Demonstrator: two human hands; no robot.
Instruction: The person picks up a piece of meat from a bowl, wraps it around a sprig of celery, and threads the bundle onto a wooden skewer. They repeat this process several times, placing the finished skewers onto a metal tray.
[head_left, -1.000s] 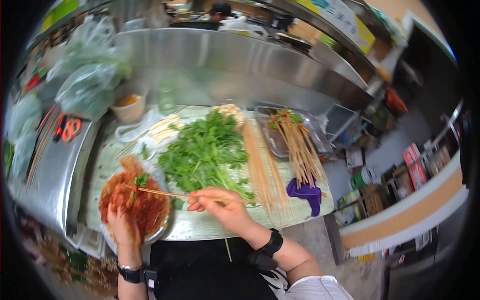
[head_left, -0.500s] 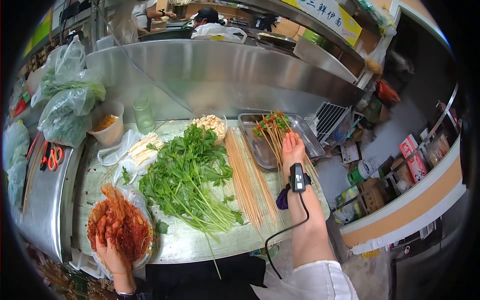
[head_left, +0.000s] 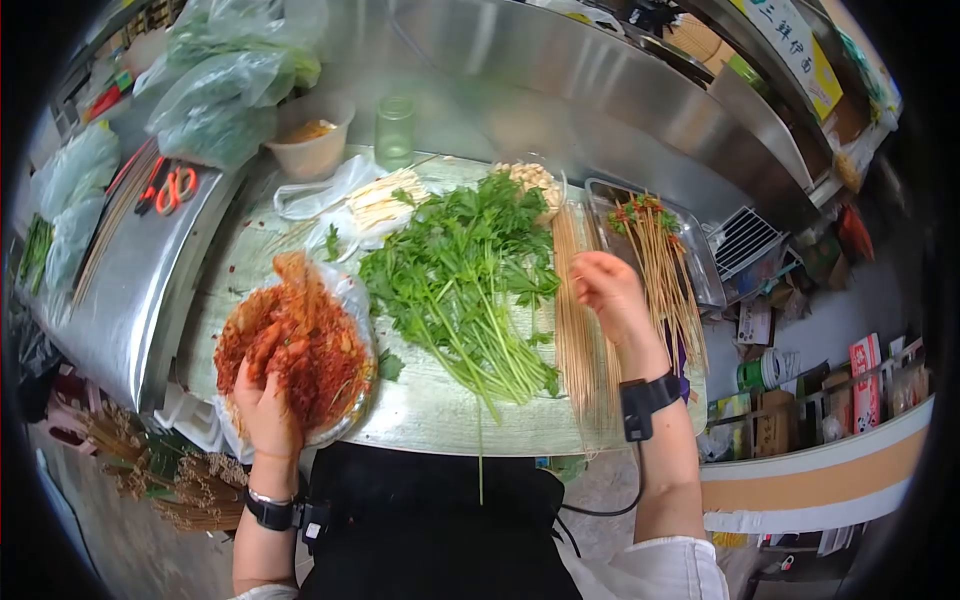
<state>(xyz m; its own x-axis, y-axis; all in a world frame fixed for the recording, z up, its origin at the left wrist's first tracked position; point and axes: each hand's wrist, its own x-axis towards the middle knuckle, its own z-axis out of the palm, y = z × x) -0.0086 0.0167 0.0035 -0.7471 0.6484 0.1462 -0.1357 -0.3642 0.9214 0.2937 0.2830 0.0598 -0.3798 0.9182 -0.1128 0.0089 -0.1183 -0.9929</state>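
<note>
- 2 hands are counted, both the person's own, each with 1 black wristband.
- The left hand [head_left: 265,400] is sunk fingers-first into the 1 heap of red, chilli-coated marinated meat [head_left: 300,345]; whether a piece is gripped cannot be told.
- That meat is piled in 1 bag-lined metal bowl [head_left: 350,415] at the near left edge of the steel counter [head_left: 440,425].
- The right hand [head_left: 610,290] is held loosely half-curled, with nothing seen in it, just above the 1 loose bundle of bare bamboo skewers [head_left: 575,330], too many to count.
- 1 pile of green leafy herbs [head_left: 470,280] is spread between bowl and bundle.
- 1 rectangular metal tray [head_left: 712,290] lies right of the bundle, loaded with finished red-and-green skewers [head_left: 665,260].
- At the back, 1 beige plastic tub [head_left: 315,140], 1 clear glass jar [head_left: 395,125] and 1 pair of orange-handled scissors [head_left: 170,190] are seen.
- Against 0.5 s ago: the right hand has been pulled back from the tray's skewers to the bare bundle; the left hand has been kept in the meat.
- Against 1 s ago: the 1 skewer then pinched in the right hand is gone from it.
</note>
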